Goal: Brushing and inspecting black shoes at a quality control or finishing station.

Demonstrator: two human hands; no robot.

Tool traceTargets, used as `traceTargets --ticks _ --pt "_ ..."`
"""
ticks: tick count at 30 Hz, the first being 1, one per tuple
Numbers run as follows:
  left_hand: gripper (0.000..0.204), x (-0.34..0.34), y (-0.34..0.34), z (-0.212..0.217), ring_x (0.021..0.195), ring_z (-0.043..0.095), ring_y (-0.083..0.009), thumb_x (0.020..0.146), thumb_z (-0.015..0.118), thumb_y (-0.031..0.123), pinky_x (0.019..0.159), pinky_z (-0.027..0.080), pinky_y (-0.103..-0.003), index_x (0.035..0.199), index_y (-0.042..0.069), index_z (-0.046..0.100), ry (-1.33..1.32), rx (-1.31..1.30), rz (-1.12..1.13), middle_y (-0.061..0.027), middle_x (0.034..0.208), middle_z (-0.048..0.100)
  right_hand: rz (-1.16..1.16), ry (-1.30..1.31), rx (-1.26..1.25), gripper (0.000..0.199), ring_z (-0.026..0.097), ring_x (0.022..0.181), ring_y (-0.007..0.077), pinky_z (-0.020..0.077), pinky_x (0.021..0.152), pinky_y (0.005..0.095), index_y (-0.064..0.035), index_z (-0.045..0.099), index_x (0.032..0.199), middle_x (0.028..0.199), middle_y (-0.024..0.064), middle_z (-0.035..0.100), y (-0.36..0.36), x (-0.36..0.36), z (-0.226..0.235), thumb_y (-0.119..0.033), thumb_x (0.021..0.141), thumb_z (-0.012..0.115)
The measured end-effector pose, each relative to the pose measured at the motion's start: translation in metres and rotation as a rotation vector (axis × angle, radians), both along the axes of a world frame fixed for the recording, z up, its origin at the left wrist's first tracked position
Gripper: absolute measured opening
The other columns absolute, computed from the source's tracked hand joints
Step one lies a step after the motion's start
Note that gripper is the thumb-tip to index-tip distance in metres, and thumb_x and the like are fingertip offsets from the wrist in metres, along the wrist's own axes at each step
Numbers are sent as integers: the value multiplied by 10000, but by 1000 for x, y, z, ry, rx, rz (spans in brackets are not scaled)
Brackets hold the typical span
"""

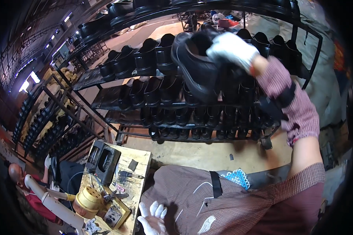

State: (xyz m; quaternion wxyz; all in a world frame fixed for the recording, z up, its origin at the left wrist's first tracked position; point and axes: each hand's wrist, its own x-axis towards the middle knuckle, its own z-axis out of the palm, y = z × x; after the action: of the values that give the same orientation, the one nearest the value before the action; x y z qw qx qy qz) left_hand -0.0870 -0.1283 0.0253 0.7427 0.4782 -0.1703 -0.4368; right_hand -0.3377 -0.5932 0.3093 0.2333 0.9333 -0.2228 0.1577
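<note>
My right hand (233,50), in a white glove, reaches up to the rack with its fingers closed on the opening of a black shoe (190,72). The shoe hangs toe down in front of the shelved rows, and motion blurs it. Whether a second shoe is in the same grip, I cannot tell. Low in the view, my left hand (153,216), also gloved in white, lies palm up by my lap with fingers apart and nothing in it.
A metal rack (106,88) carries several rows of black shoes. At lower left a worn wooden bench (139,156) holds a black slotted block (102,160), a yellow device (88,199) and small tools. A co-worker (21,176) sits beyond it, near another shoe rack (47,117).
</note>
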Motion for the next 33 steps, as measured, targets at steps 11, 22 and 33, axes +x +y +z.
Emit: traceTargets --ticks 11,22,33 --pt "937 29 -28 13 1200 617 -317 959 504 738 1018 507 -460 1658 172 240 -90 -20 -118 -208 1461 534 -413 -593 -218 506 649 1170 361 523 986 471 -91 642 1297 1260 167 671 -74 -33 -5 -480 1000 512" --pt "913 3 -3 -1 1200 618 -319 974 511 712 1019 506 -465 1658 171 240 26 -45 -70 -211 1460 532 -543 -195 82 506 689 829 392 540 739 484 -57 755 879 919 194 716 51 -91 -31 -546 904 630" --pt "831 -37 41 -1 1323 524 -287 1019 506 633 1134 410 -465 1675 247 172 113 -135 215 -192 1595 382 990 83 943 446 681 602 206 503 522 302 -82 753 921 861 28 722 211 99 -91 -475 750 880"
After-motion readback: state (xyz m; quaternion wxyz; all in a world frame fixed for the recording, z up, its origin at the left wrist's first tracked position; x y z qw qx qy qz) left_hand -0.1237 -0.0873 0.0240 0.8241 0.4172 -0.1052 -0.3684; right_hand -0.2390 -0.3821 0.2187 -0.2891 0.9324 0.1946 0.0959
